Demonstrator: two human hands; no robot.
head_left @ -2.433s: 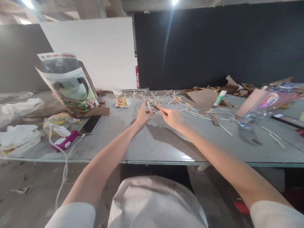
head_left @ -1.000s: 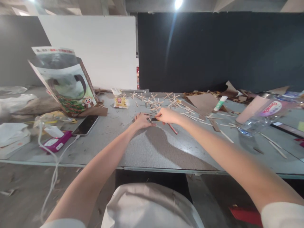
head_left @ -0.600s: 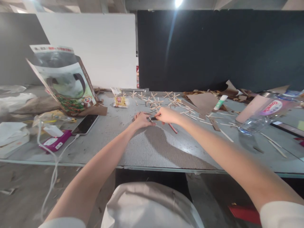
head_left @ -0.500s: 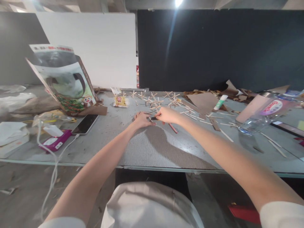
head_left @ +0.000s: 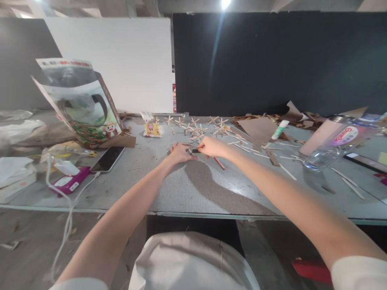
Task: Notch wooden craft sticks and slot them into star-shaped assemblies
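perhaps at a cutting step, the right hand (head_left: 212,147) pinches a small, dark, slim tool (head_left: 196,151) beside a thin, pale stick (head_left: 190,152) at the left hand (head_left: 180,153), whose hold is unclear; steadiness seems needed next.

Crossed sticks (head_left: 196,131) are spread on tbl (head_left: 175,197) btwn phone (head_left: 108,159) (L) & bottle (head_left: 344,137) (R). Packet (head_left: 152,130) is placed L of sticks, glue stick (head_left: 279,129) R.

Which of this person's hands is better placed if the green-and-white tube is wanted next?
Probably the right hand: it is nearer the green-and-white tube, and the left hand lies farther away. But the right hand grips a dark tool, which might need setting down first.
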